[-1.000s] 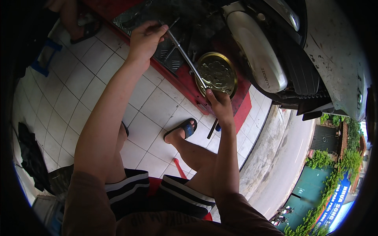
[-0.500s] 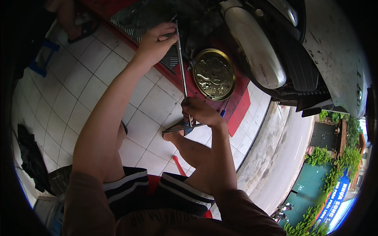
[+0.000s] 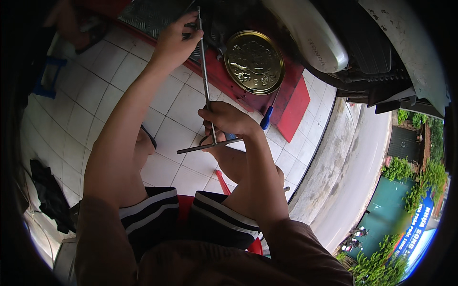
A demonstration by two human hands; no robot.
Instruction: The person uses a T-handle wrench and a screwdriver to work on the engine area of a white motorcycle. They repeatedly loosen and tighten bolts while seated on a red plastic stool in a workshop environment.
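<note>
A long metal T-handle wrench (image 3: 204, 71) runs up and away in front of me, its crossbar at the near end. My right hand (image 3: 226, 118) is closed round the shaft just above the crossbar. At the far end, my left hand (image 3: 174, 45) pinches the shaft between thumb and fingers. The tip of the wrench reaches into a dark area at the top, where I cannot make out what it meets. To the right of the shaft a round, gold embossed metal lid (image 3: 255, 62) lies on the red platform (image 3: 238, 97). A spanner (image 3: 220, 49) rests beside it.
A motorbike with a silver cover (image 3: 317, 40) stands at upper right. A blue-handled screwdriver (image 3: 267, 117) lies by the platform's near edge. A blue stool (image 3: 50, 76) and another person's sandalled foot (image 3: 90, 38) are at upper left. Beyond the white tiles (image 3: 162, 133) runs a road (image 3: 346, 148).
The wrench and both hands have shifted a little left in view, and the crossbar has turned. My head view has moved too, so the lid and motorbike sit higher.
</note>
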